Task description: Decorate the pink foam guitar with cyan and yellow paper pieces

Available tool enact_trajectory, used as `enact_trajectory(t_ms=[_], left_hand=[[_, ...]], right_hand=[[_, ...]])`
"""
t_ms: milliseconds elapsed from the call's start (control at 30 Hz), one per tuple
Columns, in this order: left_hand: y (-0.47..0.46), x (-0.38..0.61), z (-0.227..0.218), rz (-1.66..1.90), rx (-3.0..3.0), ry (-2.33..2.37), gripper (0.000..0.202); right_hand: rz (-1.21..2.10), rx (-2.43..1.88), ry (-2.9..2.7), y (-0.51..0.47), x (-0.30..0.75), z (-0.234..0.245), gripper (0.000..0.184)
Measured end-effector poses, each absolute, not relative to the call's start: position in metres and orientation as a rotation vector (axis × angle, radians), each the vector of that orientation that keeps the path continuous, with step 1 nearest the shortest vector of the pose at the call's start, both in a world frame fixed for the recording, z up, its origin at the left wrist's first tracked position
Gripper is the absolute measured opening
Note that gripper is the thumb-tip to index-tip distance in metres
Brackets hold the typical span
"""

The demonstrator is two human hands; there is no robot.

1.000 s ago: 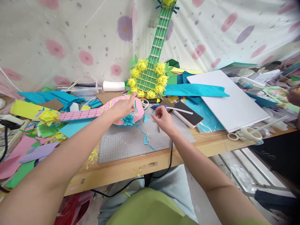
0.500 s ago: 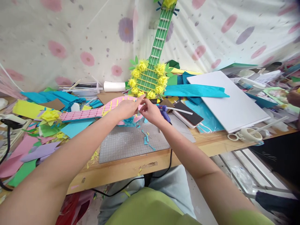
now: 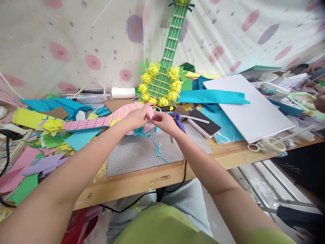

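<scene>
A pink paper guitar (image 3: 121,111) with yellow stripes and a blue paper flower (image 3: 139,131) lies on the grey cutting mat (image 3: 127,159), its neck pointing left. My left hand (image 3: 137,118) is over the guitar's body, index finger raised and the other fingertips closed together. Fingertips pinched, my right hand (image 3: 164,122) meets it at the body's right end. Whatever small thing is between the fingertips is too hidden to name. Just right of my right hand lies a purple glue gun (image 3: 178,122) with a white glue stick in it.
A green paper guitar (image 3: 162,83) with yellow flowers leans at the back. Coloured paper scraps (image 3: 45,166) cover the left side. A black phone (image 3: 204,122), white board (image 3: 248,105) and tape roll (image 3: 275,145) lie to the right. Part of another person's hand (image 3: 320,102) shows at the right edge.
My right hand's fingers have closed in to my left fingertips, and my left index finger has drawn back slightly. The view has shifted a little; the guitars stay in place.
</scene>
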State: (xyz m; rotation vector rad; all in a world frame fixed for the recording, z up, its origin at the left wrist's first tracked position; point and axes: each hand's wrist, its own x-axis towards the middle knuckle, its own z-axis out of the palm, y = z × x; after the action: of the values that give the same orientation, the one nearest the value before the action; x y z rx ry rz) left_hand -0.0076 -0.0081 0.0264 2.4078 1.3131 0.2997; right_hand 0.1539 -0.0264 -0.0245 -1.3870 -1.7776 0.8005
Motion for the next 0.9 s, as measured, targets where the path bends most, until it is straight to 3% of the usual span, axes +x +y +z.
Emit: enact_trajectory(t_ms=[233, 400, 600, 900], left_hand=[[0.009, -0.027, 0.010, 0.467, 2.266, 1.412, 0.033], [0.007, -0.027, 0.000, 0.271, 2.360, 1.424, 0.048], [0.006, -0.021, 0.000, 0.314, 2.402, 1.204, 0.056], [0.010, -0.026, 0.000, 0.239, 2.341, 1.101, 0.047]], right_hand=[[0.703, -1.510, -1.669, -0.024, 0.159, -0.034, 0.007], [0.734, -1.512, -1.525, -0.019, 0.159, -0.044, 0.008], [0.748, -1.488, -1.434, -0.014, 0.155, -0.049, 0.009], [0.778, -1.422, -1.347, -0.013, 0.160, -0.054, 0.008]])
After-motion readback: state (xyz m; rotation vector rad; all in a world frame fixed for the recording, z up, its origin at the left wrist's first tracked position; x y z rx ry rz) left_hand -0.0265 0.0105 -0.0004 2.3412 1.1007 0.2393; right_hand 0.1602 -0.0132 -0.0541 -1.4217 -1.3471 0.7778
